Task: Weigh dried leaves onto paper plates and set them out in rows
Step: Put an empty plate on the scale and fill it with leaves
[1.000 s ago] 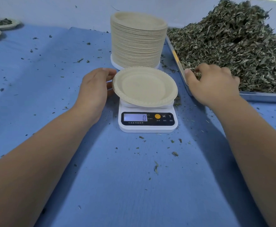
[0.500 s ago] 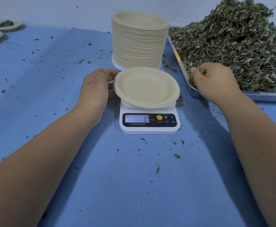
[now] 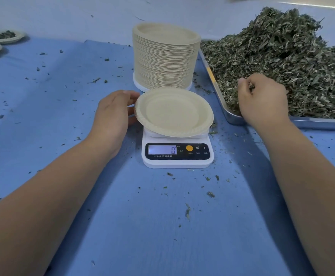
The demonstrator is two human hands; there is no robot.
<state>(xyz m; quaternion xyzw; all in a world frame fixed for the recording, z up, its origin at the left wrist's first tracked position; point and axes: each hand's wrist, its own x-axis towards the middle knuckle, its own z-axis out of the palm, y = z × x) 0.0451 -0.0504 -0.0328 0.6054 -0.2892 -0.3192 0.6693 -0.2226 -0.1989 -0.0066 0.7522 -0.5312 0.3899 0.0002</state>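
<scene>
An empty beige paper plate (image 3: 173, 112) lies on a small white kitchen scale (image 3: 177, 154) whose display reads 0. My left hand (image 3: 113, 114) rests at the plate's left rim, fingers straight and touching its edge. A big heap of dried green leaves (image 3: 282, 62) fills a metal tray (image 3: 234, 119) on the right. My right hand (image 3: 262, 98) is inside the tray at the heap's near left corner, fingers curled round a pinch of leaves.
A tall stack of paper plates (image 3: 165, 56) stands right behind the scale. Two filled plates (image 3: 1, 35) sit at the far left edge of the blue table cover (image 3: 63, 96), which is strewn with leaf crumbs.
My right hand has moved from the tray's edge into the leaf heap and closed on some leaves. The left hand has stayed at the plate's rim.
</scene>
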